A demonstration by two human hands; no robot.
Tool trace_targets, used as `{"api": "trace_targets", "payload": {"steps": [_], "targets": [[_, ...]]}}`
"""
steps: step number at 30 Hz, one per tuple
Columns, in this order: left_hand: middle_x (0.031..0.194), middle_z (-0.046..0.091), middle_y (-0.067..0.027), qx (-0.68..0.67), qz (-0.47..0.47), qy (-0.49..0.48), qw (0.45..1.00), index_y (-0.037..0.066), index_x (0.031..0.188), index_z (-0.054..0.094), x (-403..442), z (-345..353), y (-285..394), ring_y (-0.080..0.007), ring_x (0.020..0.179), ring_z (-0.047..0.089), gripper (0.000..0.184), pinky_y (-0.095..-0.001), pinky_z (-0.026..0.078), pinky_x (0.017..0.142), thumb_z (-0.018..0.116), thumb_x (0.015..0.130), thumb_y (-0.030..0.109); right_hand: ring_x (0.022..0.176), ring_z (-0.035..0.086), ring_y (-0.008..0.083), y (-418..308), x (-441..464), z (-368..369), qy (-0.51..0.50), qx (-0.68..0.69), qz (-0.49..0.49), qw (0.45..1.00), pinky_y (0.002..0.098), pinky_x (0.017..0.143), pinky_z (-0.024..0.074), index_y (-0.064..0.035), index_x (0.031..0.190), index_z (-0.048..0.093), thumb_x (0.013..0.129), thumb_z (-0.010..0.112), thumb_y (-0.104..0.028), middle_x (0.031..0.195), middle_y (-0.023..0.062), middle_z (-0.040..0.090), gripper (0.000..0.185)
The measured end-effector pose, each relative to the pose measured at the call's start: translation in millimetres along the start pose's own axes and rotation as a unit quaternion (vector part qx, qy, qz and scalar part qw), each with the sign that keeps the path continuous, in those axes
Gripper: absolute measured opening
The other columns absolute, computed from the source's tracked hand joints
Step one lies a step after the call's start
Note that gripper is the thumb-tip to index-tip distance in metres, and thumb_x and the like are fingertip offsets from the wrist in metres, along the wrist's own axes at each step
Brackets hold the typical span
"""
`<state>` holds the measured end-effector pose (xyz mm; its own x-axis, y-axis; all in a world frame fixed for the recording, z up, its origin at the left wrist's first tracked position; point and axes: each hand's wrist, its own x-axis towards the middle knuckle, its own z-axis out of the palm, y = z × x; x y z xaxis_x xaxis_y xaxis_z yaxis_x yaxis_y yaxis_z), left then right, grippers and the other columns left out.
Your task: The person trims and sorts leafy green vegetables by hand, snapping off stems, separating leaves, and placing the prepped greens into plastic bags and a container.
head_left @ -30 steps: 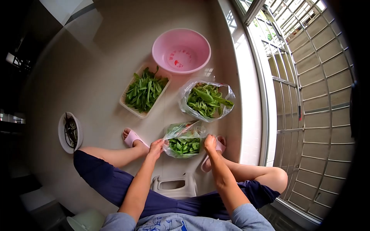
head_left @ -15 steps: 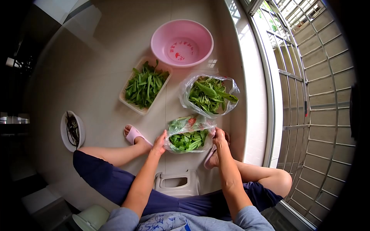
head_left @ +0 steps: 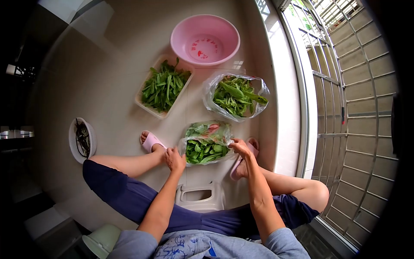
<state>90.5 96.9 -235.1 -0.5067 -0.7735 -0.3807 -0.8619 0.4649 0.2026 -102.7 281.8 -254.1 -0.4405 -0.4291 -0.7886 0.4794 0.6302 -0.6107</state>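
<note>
A clear plastic bag [head_left: 207,127] with red print lies on the floor between my feet, its mouth facing me. Green leafy vegetables [head_left: 206,152] show through the opening. At the bag's left edge my left hand [head_left: 174,160] is closed with curled fingers, gripping the plastic. My right hand [head_left: 241,148] pinches the rim on the opposite side. Just beyond stands a second clear bag [head_left: 208,96], wide at the top and full of leafy greens [head_left: 235,96]. To its left, a pale plastic basket [head_left: 149,110] holds more loose greens [head_left: 164,86].
A pink basin [head_left: 205,39] stands farthest away. At left, a small white basket [head_left: 92,140] contains dark, thin scraps. A beige plastic stool [head_left: 200,205] sits between my legs. Along the right run a low ledge [head_left: 282,99] and a metal window grille [head_left: 362,116].
Both hands have shifted on the bag's rim, the left one turning knuckles-up and the right moving slightly inward. The bag's mouth has changed shape. The whole view has tilted a little.
</note>
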Motion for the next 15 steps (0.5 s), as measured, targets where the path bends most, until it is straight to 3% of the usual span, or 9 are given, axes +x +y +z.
{"api": "trace_targets", "payload": {"steps": [6, 8, 9, 10, 11, 12, 13, 14, 15], "targets": [[0.093, 0.047, -0.0159, 0.051, 0.039, -0.08, 0.995, 0.002, 0.09, 0.052, -16, 15, -2, -0.0318, 0.084, 0.05, 0.029, -0.0389, 0.04, 0.069, 0.06, 0.067, 0.019, 0.07, 0.053, 0.0213, 30, 6, 0, 0.008, -0.04, -0.043, 0.998, 0.0264, 0.063, 0.0401, 0.0001, 0.104, 0.051, 0.057, 0.058, -0.017, 0.08, 0.013, 0.058, 0.051], [0.101, 0.047, -0.0161, 0.002, -0.088, -0.248, 0.965, 0.001, 0.094, 0.049, -5, 21, -7, -0.0313, 0.088, 0.05, 0.031, -0.0404, 0.043, 0.07, 0.056, 0.071, 0.02, 0.077, 0.055, 0.0246, 48, 12, 3, 0.097, -0.272, -0.063, 0.955, 0.0284, 0.067, 0.0405, -0.0005, 0.101, 0.053, 0.058, 0.056, -0.015, 0.083, 0.0175, 0.058, 0.045], [0.101, 0.047, -0.0161, 0.003, -0.089, -0.248, 0.965, 0.001, 0.094, 0.049, -3, 29, -11, -0.0313, 0.088, 0.05, 0.031, -0.0404, 0.043, 0.07, 0.056, 0.071, 0.02, 0.074, 0.056, 0.0233, 67, 22, 8, 0.197, -0.225, -0.037, 0.954, 0.0289, 0.065, 0.0418, -0.0014, 0.095, 0.056, 0.061, 0.054, -0.014, 0.08, 0.0191, 0.057, 0.036], [0.1, 0.049, -0.0148, -0.271, -0.278, -0.221, 0.895, 0.001, 0.095, 0.048, -1, 40, -16, -0.0302, 0.088, 0.051, 0.026, -0.0422, 0.044, 0.071, 0.052, 0.074, 0.017, 0.074, 0.056, 0.0233, 82, 28, 10, 0.196, -0.224, -0.035, 0.954, 0.0289, 0.065, 0.0418, -0.0014, 0.095, 0.056, 0.061, 0.054, -0.014, 0.08, 0.0191, 0.057, 0.036], [0.1, 0.051, -0.0135, -0.513, -0.436, -0.167, 0.72, 0.002, 0.095, 0.047, 2, 51, -20, -0.0292, 0.088, 0.052, 0.022, -0.044, 0.045, 0.071, 0.047, 0.077, 0.013, 0.071, 0.056, 0.0236, 95, 32, 10, 0.24, -0.146, -0.013, 0.959, 0.0299, 0.064, 0.0426, -0.0028, 0.091, 0.057, 0.064, 0.052, -0.013, 0.077, 0.0171, 0.058, 0.03], [0.1, 0.051, -0.0135, -0.511, -0.437, -0.168, 0.721, 0.002, 0.095, 0.047, 6, 63, -28, -0.0292, 0.088, 0.052, 0.022, -0.044, 0.045, 0.071, 0.047, 0.077, 0.013, 0.068, 0.056, 0.0239, 105, 36, 11, 0.283, -0.068, 0.009, 0.957, 0.0309, 0.062, 0.0435, -0.0042, 0.087, 0.059, 0.066, 0.049, -0.013, 0.075, 0.015, 0.058, 0.024], [0.099, 0.051, -0.0136, -0.636, -0.472, -0.167, 0.587, 0.003, 0.099, 0.046, 11, 70, -36, -0.0291, 0.089, 0.051, 0.022, -0.0452, 0.044, 0.074, 0.041, 0.08, 0.014, 0.062, 0.055, 0.0238, 104, 37, 15, 0.26, 0.22, 0.078, 0.937, 0.0332, 0.055, 0.044, -0.0064, 0.081, 0.058, 0.072, 0.048, -0.012, 0.07, 0.0091, 0.058, 0.014], [0.098, 0.05, -0.0137, -0.74, -0.49, -0.158, 0.434, 0.004, 0.103, 0.044, 15, 79, -43, -0.0289, 0.09, 0.05, 0.023, -0.0464, 0.043, 0.077, 0.035, 0.084, 0.014, 0.062, 0.055, 0.0238, 104, 35, 13, 0.26, 0.22, 0.079, 0.937, 0.0332, 0.055, 0.044, -0.0064, 0.081, 0.058, 0.072, 0.048, -0.012, 0.07, 0.0091, 0.058, 0.014], [0.096, 0.051, -0.014, -0.776, -0.468, -0.175, 0.385, 0.004, 0.103, 0.044, 16, 80, -44, -0.028, 0.09, 0.05, 0.025, -0.0428, 0.044, 0.076, 0.028, 0.086, 0.012, 0.06, 0.053, 0.0225, 91, 24, 10, 0.217, 0.344, 0.115, 0.906, 0.032, 0.05, 0.0426, -0.0071, 0.081, 0.056, 0.073, 0.048, -0.012, 0.07, 0.0067, 0.057, 0.012]]}}
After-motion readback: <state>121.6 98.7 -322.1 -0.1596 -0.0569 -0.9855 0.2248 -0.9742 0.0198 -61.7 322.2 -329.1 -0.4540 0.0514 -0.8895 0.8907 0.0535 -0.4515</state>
